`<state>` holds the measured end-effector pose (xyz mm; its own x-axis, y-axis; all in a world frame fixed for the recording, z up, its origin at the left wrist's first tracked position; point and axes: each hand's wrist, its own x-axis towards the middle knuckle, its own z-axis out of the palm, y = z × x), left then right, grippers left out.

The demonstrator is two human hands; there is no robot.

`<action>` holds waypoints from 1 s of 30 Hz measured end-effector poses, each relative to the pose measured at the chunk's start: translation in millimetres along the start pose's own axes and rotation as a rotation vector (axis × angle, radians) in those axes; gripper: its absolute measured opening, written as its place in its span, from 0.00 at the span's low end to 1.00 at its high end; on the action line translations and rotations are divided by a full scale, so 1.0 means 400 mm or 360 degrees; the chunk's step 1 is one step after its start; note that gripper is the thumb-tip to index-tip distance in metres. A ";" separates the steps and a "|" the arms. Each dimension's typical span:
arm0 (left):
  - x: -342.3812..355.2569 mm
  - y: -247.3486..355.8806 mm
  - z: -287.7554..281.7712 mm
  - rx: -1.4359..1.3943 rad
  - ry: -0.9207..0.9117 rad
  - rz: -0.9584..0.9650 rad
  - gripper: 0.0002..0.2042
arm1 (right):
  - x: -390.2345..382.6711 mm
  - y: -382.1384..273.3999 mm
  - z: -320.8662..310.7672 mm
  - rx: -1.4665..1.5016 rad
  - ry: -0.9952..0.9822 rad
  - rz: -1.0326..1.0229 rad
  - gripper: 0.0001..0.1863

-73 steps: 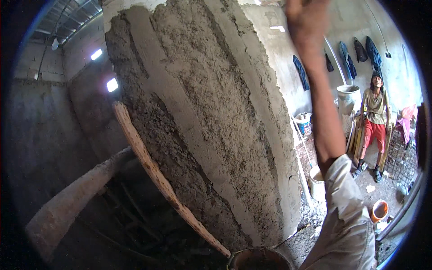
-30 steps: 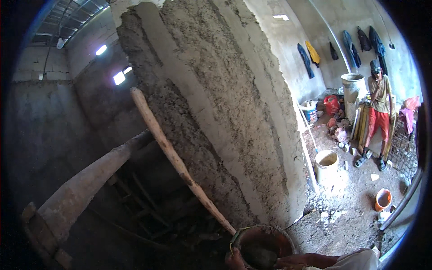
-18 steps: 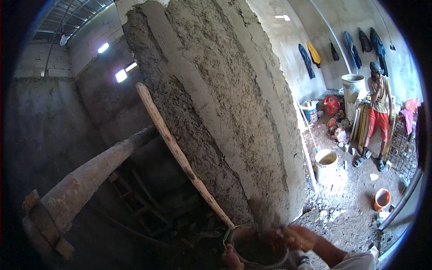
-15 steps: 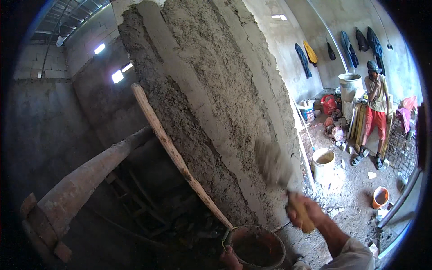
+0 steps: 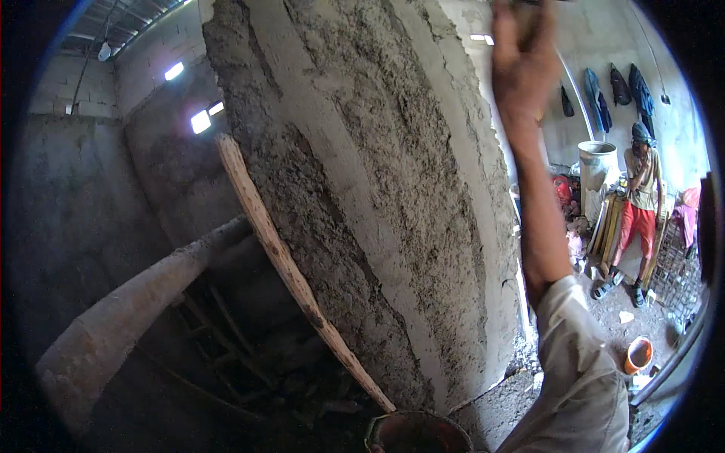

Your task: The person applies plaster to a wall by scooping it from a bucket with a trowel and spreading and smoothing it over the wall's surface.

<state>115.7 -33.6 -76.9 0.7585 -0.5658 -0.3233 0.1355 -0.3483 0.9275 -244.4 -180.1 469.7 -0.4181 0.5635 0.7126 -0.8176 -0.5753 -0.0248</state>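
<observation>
- Grey, rough-plastered wall (image 5: 393, 174), broad and upright, lies to the left of the raised bare right hand (image 5: 525, 83); the lens bends its streaks into a slant from upper left to lower right.
- That right hand sits high, just off the wall's right edge in view; whether anything touches the plaster cannot be told. It is the nearer hand, as no left hand can be made out.
- Its fingers point upward and seem closed about a hand tool with a thin dark edge (image 5: 540, 2), though motion blur and the picture's upper border hide most of the grip.
- The tool is beyond the fingertips at the very top; only a narrow strip shows, running roughly left to right. Its full long axis, and which way its tip points, cannot be told.
- The forearm, in a pale grey-beige sleeve (image 5: 578, 370), rises steeply from the lower right, leaning slightly left toward the hand.
- A round bucket with a reddish-brown inner wall (image 5: 423, 421) is at the bottom, well apart from the right hand, below and to its left. Its mouth faces up toward the camera; its lower part is cut off.
- A pale, rough-hewn wooden pole (image 5: 294, 283) slants along the wall's left side, its long axis from upper left down toward the bucket's rim.
</observation>
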 end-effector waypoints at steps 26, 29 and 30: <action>-0.188 -0.022 0.017 0.0072 -0.0366 0.0498 0.15 | -0.838 -0.314 -1.215 -0.0081 -0.4316 0.1161 0.20; -0.240 -0.040 0.044 -0.0038 -0.0559 0.0656 0.15 | -1.045 -0.258 -1.433 0.1017 -0.2906 0.2168 0.20; -0.245 -0.048 0.047 0.0024 -0.0728 0.0729 0.14 | -1.089 -0.273 -1.477 0.1013 -0.2897 0.2171 0.20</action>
<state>26.7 14.5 -66.5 0.3889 -0.9197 0.0542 -0.1490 -0.0047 0.9888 -206.9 -12.2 -252.3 0.5243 -0.8388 0.1469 -0.1576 -0.2651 -0.9513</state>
